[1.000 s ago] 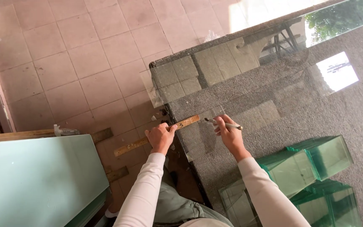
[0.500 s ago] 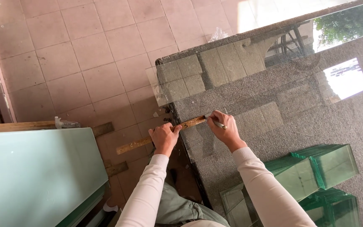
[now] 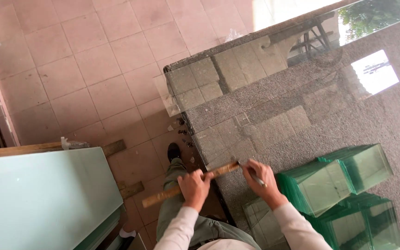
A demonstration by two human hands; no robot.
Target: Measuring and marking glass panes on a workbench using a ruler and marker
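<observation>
**Head view: straightedge and cutter on glass sheet**

Lower left: pale green frosted glass panel (image 3: 38, 199). Lower centre: left hand (image 3: 194, 186) clenched around long brown wooden straightedge (image 3: 188, 184), laid across clear glass sheet (image 3: 237, 97) on grey speckled granite table (image 3: 348, 115). Right hand (image 3: 261, 178) grasps slim metal glass cutter (image 3: 252, 172) beside it. Lower right: stacks of green-edged cut glass panes (image 3: 339, 180).

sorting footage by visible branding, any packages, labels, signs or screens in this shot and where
None in view: no package, label, sign or screen.
The left hand grips a plain wooden stick, the right hand holds a slim tool.
Unmarked greenish glass stacks sit on the speckled stone table.
A pale green panel stands at the left over the pink tiled floor.
</observation>
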